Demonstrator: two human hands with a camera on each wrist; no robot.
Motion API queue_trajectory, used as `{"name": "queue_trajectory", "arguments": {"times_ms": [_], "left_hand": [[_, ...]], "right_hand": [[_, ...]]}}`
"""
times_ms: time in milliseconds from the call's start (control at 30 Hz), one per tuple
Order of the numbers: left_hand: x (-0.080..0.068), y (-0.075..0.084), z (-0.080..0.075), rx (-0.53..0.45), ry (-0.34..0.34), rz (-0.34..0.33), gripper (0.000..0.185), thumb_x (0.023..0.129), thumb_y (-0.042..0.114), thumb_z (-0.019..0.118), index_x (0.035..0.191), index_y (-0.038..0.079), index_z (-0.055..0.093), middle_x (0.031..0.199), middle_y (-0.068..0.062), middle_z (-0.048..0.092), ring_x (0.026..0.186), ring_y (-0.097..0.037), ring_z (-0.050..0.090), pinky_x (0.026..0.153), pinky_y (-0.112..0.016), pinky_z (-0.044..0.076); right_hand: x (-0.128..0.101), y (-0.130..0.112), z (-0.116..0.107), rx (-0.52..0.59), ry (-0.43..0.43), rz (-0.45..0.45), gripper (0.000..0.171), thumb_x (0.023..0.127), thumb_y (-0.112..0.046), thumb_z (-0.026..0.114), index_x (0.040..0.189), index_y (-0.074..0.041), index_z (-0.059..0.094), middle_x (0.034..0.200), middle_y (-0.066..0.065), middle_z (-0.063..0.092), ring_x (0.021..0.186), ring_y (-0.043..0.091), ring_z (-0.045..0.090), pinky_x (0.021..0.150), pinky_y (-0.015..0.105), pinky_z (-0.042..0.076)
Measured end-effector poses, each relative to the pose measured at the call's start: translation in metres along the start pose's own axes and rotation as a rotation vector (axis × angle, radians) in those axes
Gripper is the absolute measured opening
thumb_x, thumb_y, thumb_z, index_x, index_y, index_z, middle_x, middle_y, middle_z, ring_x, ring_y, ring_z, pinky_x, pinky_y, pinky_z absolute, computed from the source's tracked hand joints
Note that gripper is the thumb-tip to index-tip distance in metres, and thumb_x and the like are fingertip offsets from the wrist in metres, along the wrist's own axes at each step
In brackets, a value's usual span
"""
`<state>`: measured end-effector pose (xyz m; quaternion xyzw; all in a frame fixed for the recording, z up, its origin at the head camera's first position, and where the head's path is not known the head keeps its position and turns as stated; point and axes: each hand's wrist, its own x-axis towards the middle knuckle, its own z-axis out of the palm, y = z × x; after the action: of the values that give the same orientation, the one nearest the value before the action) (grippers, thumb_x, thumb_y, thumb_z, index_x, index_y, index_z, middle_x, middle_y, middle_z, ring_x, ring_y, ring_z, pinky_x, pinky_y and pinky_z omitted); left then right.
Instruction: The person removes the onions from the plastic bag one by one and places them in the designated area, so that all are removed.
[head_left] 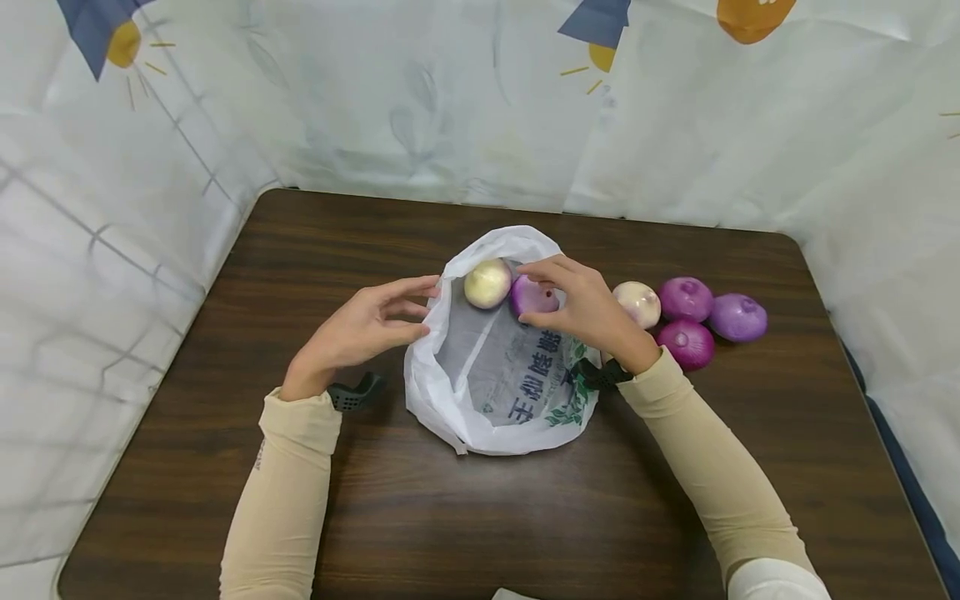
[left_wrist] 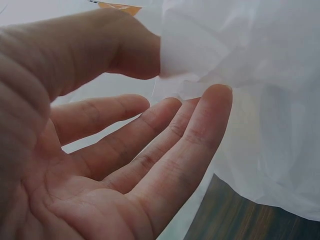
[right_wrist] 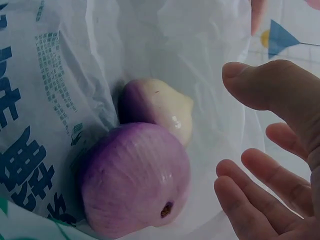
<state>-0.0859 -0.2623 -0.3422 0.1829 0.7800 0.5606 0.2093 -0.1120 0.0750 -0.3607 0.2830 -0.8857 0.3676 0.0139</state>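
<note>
A white plastic bag (head_left: 432, 392) with dark printed characters lies with its mouth spread wide. Inside it sit a pale onion (head_left: 487, 284) and a purple onion (head_left: 534, 297), side by side; the right wrist view shows the purple onion (right_wrist: 137, 180) against the pale one (right_wrist: 172, 107). My right hand (head_left: 581, 302) hovers over the purple onion, thumb and fingers spread apart and holding nothing. At the bag's left rim, my left hand (head_left: 367, 321) touches the plastic with fairly straight fingers. In the left wrist view its thumb tip is hidden behind the film.
Right of the bag, a white onion (head_left: 637, 304) sits beside several purple onions (head_left: 686, 344) on the dark wooden table (head_left: 465, 525). Pale patterned sheets (head_left: 480, 100) hang behind the table and along its sides. A small white object (head_left: 510, 594) shows at the near edge.
</note>
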Motion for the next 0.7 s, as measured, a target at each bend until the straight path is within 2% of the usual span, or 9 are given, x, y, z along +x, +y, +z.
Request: {"name": "queue_trajectory", "arguments": {"times_ms": [167,367,700], "left_hand": [[0.001,0.0,0.001,0.003,-0.009,-0.003,0.067,0.094,-0.002,0.069,0.156,0.005,0.044,0.155,-0.018,0.052,0.115,-0.002,0.065,0.092,-0.015,0.057],[0.002,0.0,0.002,0.011,-0.011,-0.002,0.067,0.094,-0.001,0.07,0.156,0.006,0.045,0.154,-0.018,0.054,0.118,-0.01,0.066,0.092,-0.015,0.057],[0.001,0.001,0.003,0.001,-0.021,-0.003,0.068,0.094,0.0,0.07,0.156,0.006,0.043,0.154,-0.018,0.054,0.128,-0.033,0.063,0.094,-0.016,0.056]], "right_hand": [[0.003,0.003,0.001,-0.047,-0.005,0.0,0.06,0.081,-0.023,0.09,0.136,-0.013,0.066,0.13,0.01,0.066,0.107,0.028,0.067,0.093,0.049,0.059],[0.006,0.011,0.003,-0.069,-0.026,0.051,0.061,0.082,-0.024,0.089,0.137,-0.015,0.066,0.133,0.008,0.066,0.11,0.027,0.065,0.097,0.047,0.057],[0.012,0.022,0.006,-0.062,-0.031,0.088,0.057,0.083,-0.021,0.088,0.136,-0.015,0.066,0.132,0.009,0.067,0.116,0.027,0.066,0.103,0.047,0.056]]}}
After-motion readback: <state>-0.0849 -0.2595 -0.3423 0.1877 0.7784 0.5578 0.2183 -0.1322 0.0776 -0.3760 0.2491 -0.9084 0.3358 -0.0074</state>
